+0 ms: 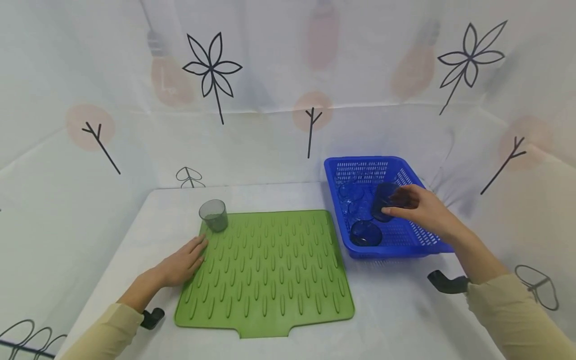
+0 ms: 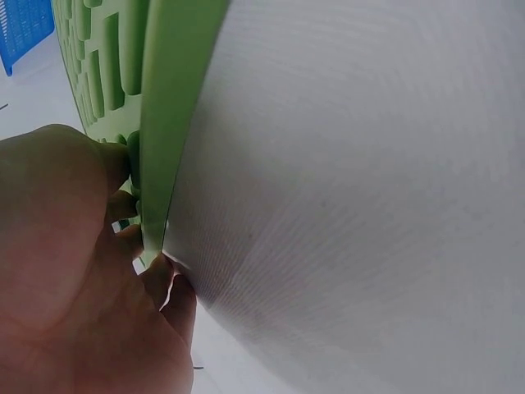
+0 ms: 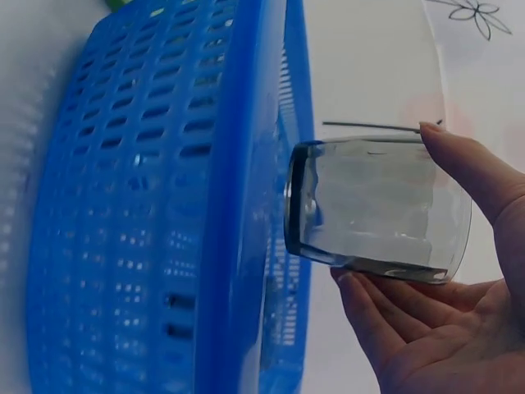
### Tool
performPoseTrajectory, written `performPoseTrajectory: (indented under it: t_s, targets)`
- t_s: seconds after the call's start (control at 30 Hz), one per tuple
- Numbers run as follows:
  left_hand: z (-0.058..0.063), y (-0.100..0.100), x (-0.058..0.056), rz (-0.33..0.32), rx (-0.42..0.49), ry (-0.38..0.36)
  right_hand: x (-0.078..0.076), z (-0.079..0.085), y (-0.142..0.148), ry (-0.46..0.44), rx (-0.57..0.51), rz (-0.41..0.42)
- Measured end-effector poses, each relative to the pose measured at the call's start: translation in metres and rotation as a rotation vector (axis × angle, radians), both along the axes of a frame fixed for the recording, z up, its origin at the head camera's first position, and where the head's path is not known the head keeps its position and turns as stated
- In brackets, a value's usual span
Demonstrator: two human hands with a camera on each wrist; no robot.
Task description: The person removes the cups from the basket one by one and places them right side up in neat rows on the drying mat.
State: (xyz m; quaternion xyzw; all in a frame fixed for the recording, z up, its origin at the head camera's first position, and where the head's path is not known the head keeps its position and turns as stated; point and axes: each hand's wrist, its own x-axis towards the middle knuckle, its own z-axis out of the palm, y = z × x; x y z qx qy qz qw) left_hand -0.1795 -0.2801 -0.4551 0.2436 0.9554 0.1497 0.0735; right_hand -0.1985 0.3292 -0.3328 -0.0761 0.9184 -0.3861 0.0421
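Observation:
My right hand [image 1: 423, 207] grips a smoky clear glass tumbler [image 3: 369, 209] above the blue basket. In the right wrist view the thumb lies on one side of the tumbler and the fingers on the other, its base facing the basket rim. Several more glasses lie in the basket, among them a dark one [image 1: 366, 234] in the near left corner. My left hand [image 1: 182, 262] rests at the left edge of the green drying mat [image 1: 274, 265], fingers extended over its border. A grey-tinted tumbler [image 1: 216, 217] stands on the mat's far left corner.
The slotted blue basket [image 1: 387, 252] stands right of the mat, at the back of the white-covered table [image 1: 382, 310]. White cloth walls [image 1: 270, 145] printed with plants and bulbs rise behind and beside the table. The mat's tab [image 1: 264, 331] points toward me.

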Motion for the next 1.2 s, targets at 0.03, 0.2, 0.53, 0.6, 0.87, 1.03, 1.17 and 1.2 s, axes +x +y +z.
performPoseTrajectory:
  t_s: [0.03, 0.2, 0.53, 0.6, 0.87, 1.03, 1.17, 1.2]
  targets:
    - [-0.001, 0.0, 0.0, -0.005, 0.004, 0.008, 0.0, 0.001, -0.002, 0.002, -0.006, 0.002]
    - [-0.005, -0.004, -0.001, -0.022, 0.027, 0.019, 0.001, 0.002, -0.01, 0.013, -0.031, 0.018]
    - [-0.009, -0.005, -0.003, -0.006, -0.023, 0.012, 0.003, 0.005, -0.031, 0.021, -0.099, 0.048]
    - [-0.003, -0.002, -0.001, -0.001, -0.009, -0.003, 0.003, 0.004, -0.035, 0.022, -0.112, 0.049]
    - [0.01, 0.006, 0.003, 0.009, -0.031, -0.025, 0.002, -0.002, -0.047, 0.038, -0.165, 0.068]
    - [0.011, 0.007, 0.002, 0.011, -0.022, -0.031, 0.001, -0.002, -0.053, 0.038, -0.179, 0.078]
    - [0.007, 0.004, 0.0, 0.005, -0.024, -0.022, -0.001, -0.003, -0.058, 0.023, -0.193, 0.087]
    - [0.008, 0.004, -0.001, 0.003, -0.023, -0.02, -0.002, -0.004, -0.059, 0.021, -0.195, 0.089]
